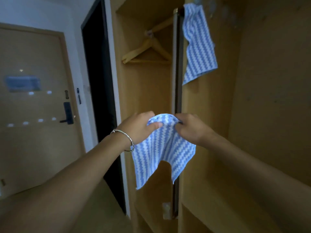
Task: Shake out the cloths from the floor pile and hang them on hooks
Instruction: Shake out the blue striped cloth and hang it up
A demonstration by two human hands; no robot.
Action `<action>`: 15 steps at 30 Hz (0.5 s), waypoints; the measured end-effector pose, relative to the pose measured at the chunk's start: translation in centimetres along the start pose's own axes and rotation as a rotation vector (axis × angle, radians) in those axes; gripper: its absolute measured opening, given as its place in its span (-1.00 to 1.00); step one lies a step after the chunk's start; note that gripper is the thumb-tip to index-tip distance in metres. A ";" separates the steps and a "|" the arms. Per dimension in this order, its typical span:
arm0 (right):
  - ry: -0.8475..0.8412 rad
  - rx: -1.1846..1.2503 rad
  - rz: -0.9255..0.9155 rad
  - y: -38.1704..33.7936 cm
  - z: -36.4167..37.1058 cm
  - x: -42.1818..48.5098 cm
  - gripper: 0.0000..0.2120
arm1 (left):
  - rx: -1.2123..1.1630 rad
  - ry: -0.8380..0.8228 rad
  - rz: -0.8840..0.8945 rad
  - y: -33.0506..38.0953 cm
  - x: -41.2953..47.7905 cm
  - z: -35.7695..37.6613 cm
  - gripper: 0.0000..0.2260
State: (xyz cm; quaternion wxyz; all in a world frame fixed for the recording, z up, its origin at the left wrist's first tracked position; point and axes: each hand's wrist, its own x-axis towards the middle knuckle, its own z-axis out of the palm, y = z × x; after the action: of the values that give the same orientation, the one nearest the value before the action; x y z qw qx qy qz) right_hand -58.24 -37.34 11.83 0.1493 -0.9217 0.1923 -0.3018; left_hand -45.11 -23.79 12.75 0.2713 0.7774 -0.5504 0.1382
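Left grip (138, 127), right grip (191, 130) atop cloth (159, 148)

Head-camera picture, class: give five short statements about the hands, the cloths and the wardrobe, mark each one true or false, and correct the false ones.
1. The left hand and the right hand both grip the top edge of the held cloth. True.
2. The hanging cloth hangs high on the wardrobe. True.
3. The hanging cloth is plain red. False: it has blue and white stripes.
4. A wooden hanger hangs inside the wardrobe. True.
5. The left wrist is bare. False: a bracelet circles it.
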 end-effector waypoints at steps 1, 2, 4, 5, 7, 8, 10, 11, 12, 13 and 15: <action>0.048 0.010 0.015 1.1 -1.3 0.5 -0.89 | 0.014 0.013 0.040 1.1 2.0 0.1 -0.68; 0.101 0.025 0.021 2.3 -2.5 1.0 -0.89 | 0.034 0.032 0.084 2.3 3.9 0.3 -0.67; 0.195 0.050 0.036 4.6 -4.9 2.2 -0.87 | 0.053 0.095 0.188 4.6 7.4 0.6 -0.63; 0.230 0.062 0.044 5.6 -6.0 2.8 -0.86 | 0.054 0.127 0.245 5.8 9.0 0.6 -0.62; 0.297 0.090 0.051 7.2 -8.3 3.7 -0.72 | 0.106 0.184 0.339 8.0 12.0 0.3 -0.61; 0.335 0.111 0.055 7.8 -9.5 4.1 -0.66 | 0.145 0.213 0.380 9.0 13.4 0.1 -0.62; 0.414 0.175 0.075 8.8 -11.7 5.0 -0.61 | 0.200 0.274 0.469 11.0 16.1 -0.6 -0.64; 0.446 0.196 0.090 8.9 -12.8 5.4 -0.62 | 0.233 0.309 0.511 11.9 17.4 -1.1 -0.63; 0.472 0.204 0.095 9.2 -13.9 6.0 -0.68 | 0.266 0.342 0.542 12.6 18.7 -1.6 -0.62; 0.487 0.205 0.092 9.3 -14.9 6.7 -0.79 | 0.295 0.373 0.565 13.3 20.1 -2.1 -0.61; 0.519 0.190 0.061 9.9 -16.8 8.4 -0.81 | 0.344 0.444 0.594 14.4 22.7 -3.3 -0.66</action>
State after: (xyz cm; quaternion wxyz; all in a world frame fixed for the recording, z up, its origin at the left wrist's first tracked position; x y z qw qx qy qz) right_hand -64.89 -52.46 25.13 0.1899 -0.7893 0.2224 -0.5399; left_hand -50.12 -43.20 30.93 0.1978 0.5698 -0.6480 0.4650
